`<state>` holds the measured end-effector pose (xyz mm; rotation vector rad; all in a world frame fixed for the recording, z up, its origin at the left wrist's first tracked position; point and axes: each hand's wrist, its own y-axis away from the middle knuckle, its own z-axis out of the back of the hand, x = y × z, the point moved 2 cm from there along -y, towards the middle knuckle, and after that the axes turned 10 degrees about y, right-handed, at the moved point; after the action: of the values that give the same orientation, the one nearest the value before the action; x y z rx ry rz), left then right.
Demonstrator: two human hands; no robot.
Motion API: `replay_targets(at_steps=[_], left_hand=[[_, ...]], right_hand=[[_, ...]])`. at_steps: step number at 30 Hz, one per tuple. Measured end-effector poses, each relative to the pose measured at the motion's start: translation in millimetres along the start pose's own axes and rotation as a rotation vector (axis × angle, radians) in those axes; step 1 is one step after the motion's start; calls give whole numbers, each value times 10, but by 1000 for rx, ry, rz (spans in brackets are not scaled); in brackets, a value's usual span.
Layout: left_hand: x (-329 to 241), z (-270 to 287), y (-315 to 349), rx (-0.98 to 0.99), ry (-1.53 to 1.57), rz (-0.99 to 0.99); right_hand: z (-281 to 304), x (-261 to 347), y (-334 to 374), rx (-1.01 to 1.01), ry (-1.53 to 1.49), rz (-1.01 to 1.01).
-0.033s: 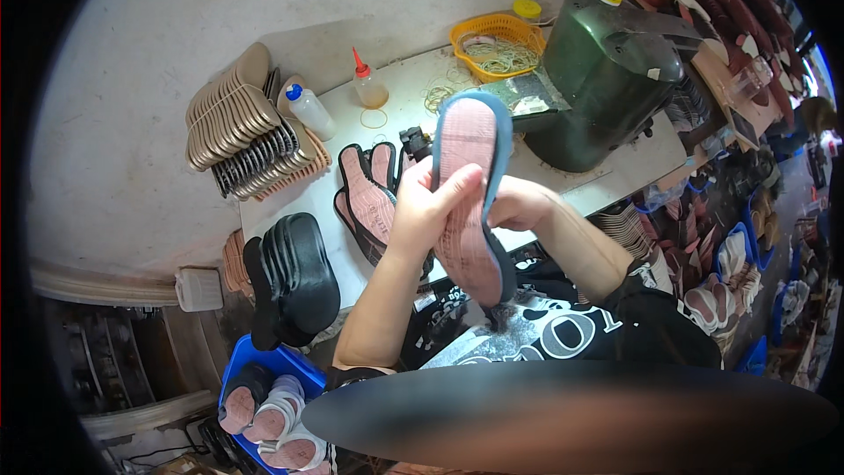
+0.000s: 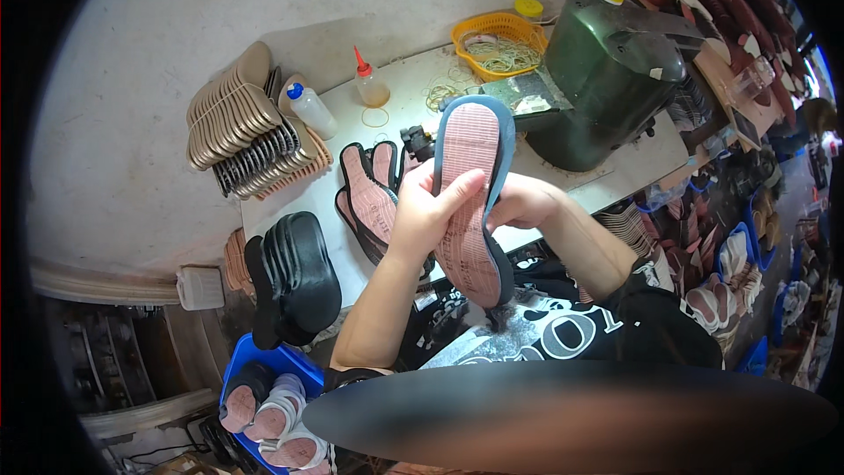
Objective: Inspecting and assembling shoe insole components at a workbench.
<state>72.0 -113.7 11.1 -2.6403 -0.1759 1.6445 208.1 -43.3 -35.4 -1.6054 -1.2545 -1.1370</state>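
Note:
Upright in front of my chest is a shoe insole [image 2: 469,154] with a pinkish lined face and a blue-grey to dark rim. My left hand [image 2: 426,208] is closed around its left edge, thumb pressed on the pink face and fingers behind. At the opposite edge, my right hand [image 2: 526,202] is curled against the insole, its fingertips partly hidden behind it. Several similar pink insoles with dark rims [image 2: 367,198] lie on the white table [image 2: 387,123] left of my hands. Close by them is a small black object [image 2: 416,142].
A large dark green machine [image 2: 598,79] stands at the right, near a yellow basket [image 2: 457,40] of rubber bands. Bottles with a red [image 2: 372,90] and blue cap [image 2: 312,113], bundled beige insoles [image 2: 229,123] and a black stack [image 2: 303,273] are leftward. A blue crate [image 2: 231,369] sits below.

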Motion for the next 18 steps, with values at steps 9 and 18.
replay_targets(at_steps=[9,18], left_hand=[[12,164,12,-329,-734,-452],[-173,618,-510,-463,-369,-172]], right_hand=[[-110,546,-38,-344,770,-78],[-91,137,-37,-331,278,-74]])
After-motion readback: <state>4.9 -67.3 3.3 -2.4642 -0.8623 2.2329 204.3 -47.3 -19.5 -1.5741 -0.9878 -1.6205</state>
